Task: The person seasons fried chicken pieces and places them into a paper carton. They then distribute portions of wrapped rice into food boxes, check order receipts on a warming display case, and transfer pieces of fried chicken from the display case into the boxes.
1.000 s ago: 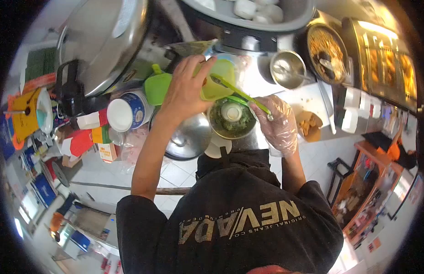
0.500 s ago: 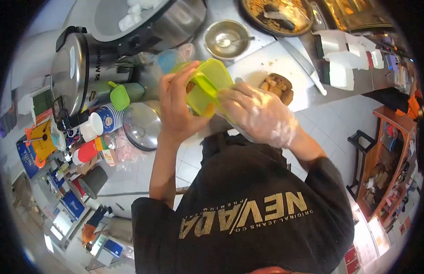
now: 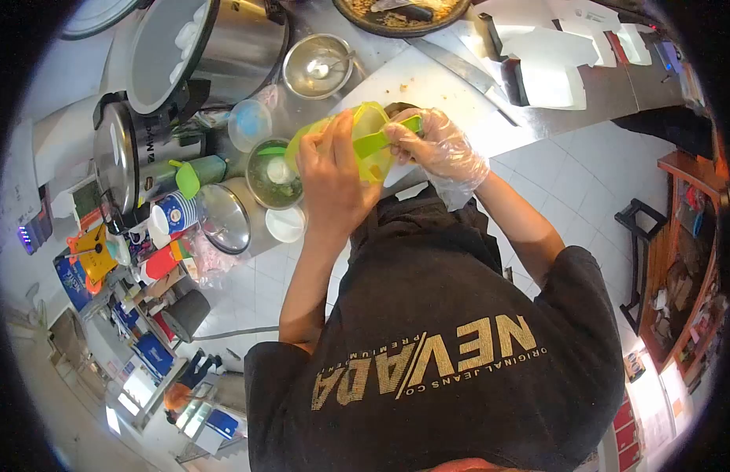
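My bare left hand (image 3: 331, 169) is wrapped round a translucent yellow-green container (image 3: 371, 119), which is tilted with its mouth toward my right hand. In a clear plastic glove, my right hand (image 3: 439, 149) grips a green utensil (image 3: 371, 145) whose far end is inside the container. What the container holds is mostly hidden. Left of my left hand stands a metal bowl (image 3: 273, 189) with green contents and a white round piece. A white cutting board (image 3: 451, 98) lies beyond my right hand, and the brown food on it is mostly covered by the container and hands.
A steel bowl with a spoon (image 3: 318, 66), a knife (image 3: 458, 64), white boxes (image 3: 550, 79) and a pan of food (image 3: 404, 17) are farther back. To the left are large pots (image 3: 223, 59), a glass lid (image 3: 223, 219) and paper cups (image 3: 173, 214). Another person (image 3: 181, 393) is at lower left.
The view has shifted to the right. The green utensil has gone from over the metal bowl into the container, and my hands with the container have moved away from that bowl toward the cutting board.
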`<control>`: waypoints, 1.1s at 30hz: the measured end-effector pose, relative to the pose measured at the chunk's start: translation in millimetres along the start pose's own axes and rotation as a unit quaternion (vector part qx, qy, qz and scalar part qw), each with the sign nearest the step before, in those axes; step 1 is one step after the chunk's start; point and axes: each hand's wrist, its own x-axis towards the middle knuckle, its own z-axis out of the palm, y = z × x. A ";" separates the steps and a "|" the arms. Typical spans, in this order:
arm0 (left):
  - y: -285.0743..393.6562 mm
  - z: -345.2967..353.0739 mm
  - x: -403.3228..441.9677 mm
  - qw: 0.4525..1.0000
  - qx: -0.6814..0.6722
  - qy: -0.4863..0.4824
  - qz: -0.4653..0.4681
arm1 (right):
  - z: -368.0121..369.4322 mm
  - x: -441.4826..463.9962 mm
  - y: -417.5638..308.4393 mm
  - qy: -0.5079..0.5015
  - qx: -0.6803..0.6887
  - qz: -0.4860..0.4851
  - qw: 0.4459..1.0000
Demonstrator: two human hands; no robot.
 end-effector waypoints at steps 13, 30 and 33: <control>-41.4 18.5 -24.9 0.993 -0.098 -0.025 -0.062 | -62.0 -38.1 17.0 0.178 0.102 0.059 0.977; -62.2 23.0 -43.3 0.987 -0.095 0.002 -0.128 | -53.4 -78.0 11.4 0.074 -0.534 -0.249 0.804; -59.9 25.6 -43.5 0.987 -0.105 0.014 -0.120 | -50.1 -80.4 7.1 0.072 -0.572 -0.245 0.779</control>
